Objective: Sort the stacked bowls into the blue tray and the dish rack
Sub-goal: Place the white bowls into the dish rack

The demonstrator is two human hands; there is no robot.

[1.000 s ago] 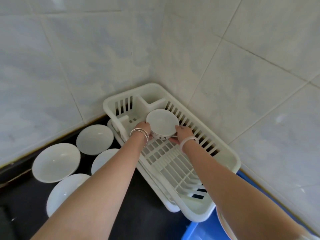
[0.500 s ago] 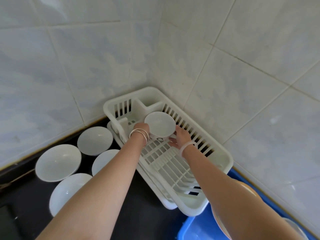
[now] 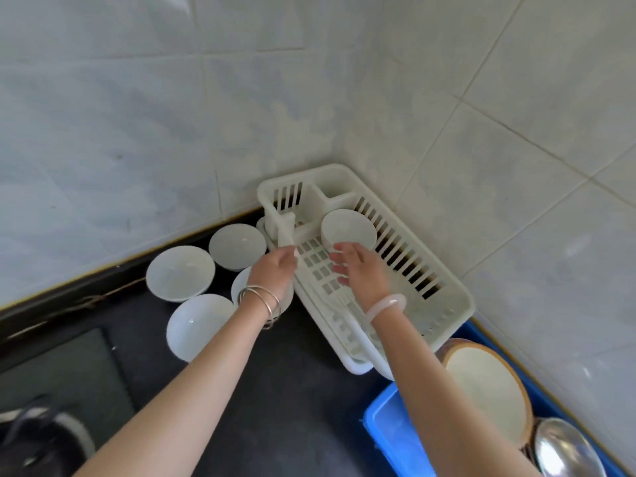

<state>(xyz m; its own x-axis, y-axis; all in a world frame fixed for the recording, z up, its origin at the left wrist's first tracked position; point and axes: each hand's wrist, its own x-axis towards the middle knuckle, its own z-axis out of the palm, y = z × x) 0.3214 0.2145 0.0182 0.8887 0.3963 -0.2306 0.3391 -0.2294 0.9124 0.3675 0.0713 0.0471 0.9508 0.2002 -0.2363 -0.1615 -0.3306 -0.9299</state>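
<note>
Hands point(image 3: 275, 273) point(image 3: 359, 275) empty — glossy round bowl point(image 3: 347, 230), slatted rack point(image 3: 451, 315)

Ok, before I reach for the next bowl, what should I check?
1. Small white bowl seated in the white plastic dish rack: ok, it rests at the far end.
2. Left hand free: ok, relaxed, holding nothing.
3. Right hand free: ok, open beside that bowl, gripping nothing.
4. Loose white bowls on the black counter in view: ok, four lie left of the rack, one partly hidden by the left wrist.
5. Room in the blue plastic tray: cannot tell, the right arm covers part; a brown-rimmed plate and a shiny metal bowl are in it.
</note>
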